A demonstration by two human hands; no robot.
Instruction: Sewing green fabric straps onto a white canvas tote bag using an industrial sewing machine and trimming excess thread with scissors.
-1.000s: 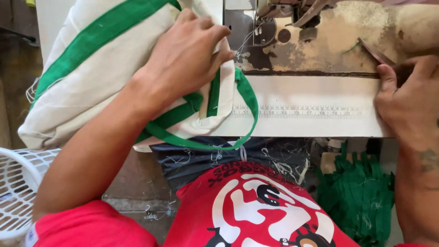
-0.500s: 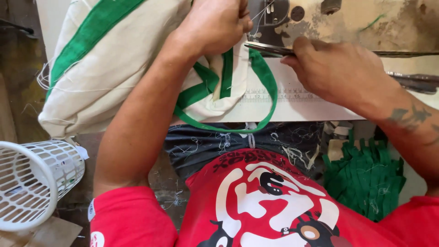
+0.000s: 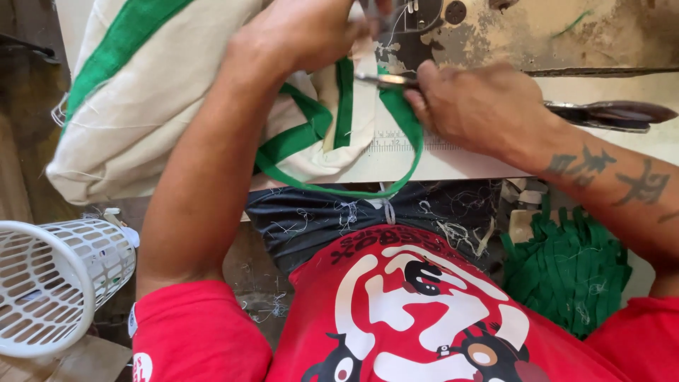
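A cream cloth bag [image 3: 163,120] with green stripes and a green strap loop [image 3: 339,189] lies over the left of the white sewing table [image 3: 460,159]. My left hand [image 3: 304,32] grips the bag's top edge by the worn sewing machine [image 3: 537,32]. My right hand [image 3: 481,106] holds small metal snips [image 3: 382,80], whose blades point left at the green strap beside the needle area.
Large dark scissors [image 3: 612,114] lie on the table behind my right wrist. A white plastic basket [image 3: 53,283] stands on the floor at lower left. A pile of green straps [image 3: 566,265] sits at lower right. Thread scraps litter my lap.
My right hand moved from the machine's right side to the strap and now holds snips. The bag has been drawn up and to the right under my left hand.
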